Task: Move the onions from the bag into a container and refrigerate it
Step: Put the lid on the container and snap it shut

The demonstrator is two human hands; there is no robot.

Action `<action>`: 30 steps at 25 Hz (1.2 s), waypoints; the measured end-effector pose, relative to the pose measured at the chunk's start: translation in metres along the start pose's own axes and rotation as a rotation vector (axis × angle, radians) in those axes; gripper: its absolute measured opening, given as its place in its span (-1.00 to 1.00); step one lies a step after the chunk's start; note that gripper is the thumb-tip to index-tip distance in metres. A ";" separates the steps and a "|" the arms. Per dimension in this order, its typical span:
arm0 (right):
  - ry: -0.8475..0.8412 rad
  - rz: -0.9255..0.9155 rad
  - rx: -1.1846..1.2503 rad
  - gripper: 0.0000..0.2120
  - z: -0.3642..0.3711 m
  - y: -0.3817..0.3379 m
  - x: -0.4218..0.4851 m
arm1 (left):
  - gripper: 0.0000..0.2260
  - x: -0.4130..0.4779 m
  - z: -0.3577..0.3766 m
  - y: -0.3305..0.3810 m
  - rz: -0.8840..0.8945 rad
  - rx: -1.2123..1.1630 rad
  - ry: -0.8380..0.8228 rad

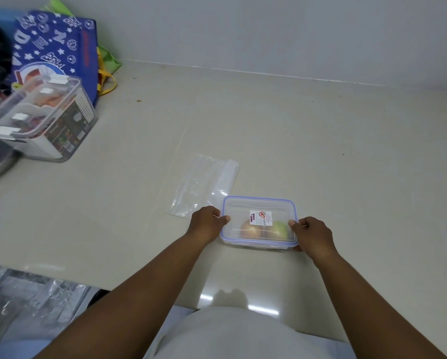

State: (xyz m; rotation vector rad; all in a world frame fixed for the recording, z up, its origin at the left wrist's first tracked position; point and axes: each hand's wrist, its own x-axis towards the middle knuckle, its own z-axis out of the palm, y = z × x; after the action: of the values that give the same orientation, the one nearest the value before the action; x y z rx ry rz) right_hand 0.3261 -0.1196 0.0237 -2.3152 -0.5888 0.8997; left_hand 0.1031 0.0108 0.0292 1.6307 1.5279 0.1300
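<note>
Fingers (223,218) of the left hand (207,224) curled over the left short edge of the container (259,222), thumb tip on the lid (258,203), gripping it. Fingers (293,224) of the right hand (313,235) likewise wrapped round the right short edge, thumb on top, the rest tucked below and out of view. One clear rectangular container with a blue-rimmed lid on, lying just below the middle of the frame, on the pale countertop (321,138). One white label (260,217) on the lid. Two onions inside, seen through the plastic: one brownish onion (251,229) at left, one greenish onion (279,229) at right, side by side against the near wall. One clear zip bag (199,185) lying flat, just up and left of the container, its corner touching the left hand. Two bare forearms reaching up from the bottom edge. In the upper left of the frame, one larger clear lidded bin (43,120) with white clips, and behind it one blue patterned tote bag (59,47). Crinkled clear plastic (30,301) in the lower left corner.
</note>
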 end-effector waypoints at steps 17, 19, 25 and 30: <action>0.188 0.061 0.067 -0.74 0.016 0.016 -0.053 | -0.73 -0.003 -0.003 -0.004 0.182 0.099 -0.070; 0.252 0.098 0.110 -0.74 0.018 0.027 -0.070 | -0.82 -0.004 0.000 -0.004 0.205 0.044 -0.121; 0.419 0.201 0.206 -0.73 0.013 0.070 -0.121 | -0.71 -0.020 0.022 0.003 0.205 -0.064 -0.320; 0.436 0.251 0.151 -0.69 -0.004 0.101 -0.140 | -0.80 -0.050 0.051 0.004 0.185 -0.090 -0.428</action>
State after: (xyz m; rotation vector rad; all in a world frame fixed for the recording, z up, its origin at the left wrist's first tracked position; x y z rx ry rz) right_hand 0.2533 -0.2761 0.0237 -2.3737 -0.0462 0.4952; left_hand 0.1248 -0.0565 0.0241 1.6022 1.0333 -0.0492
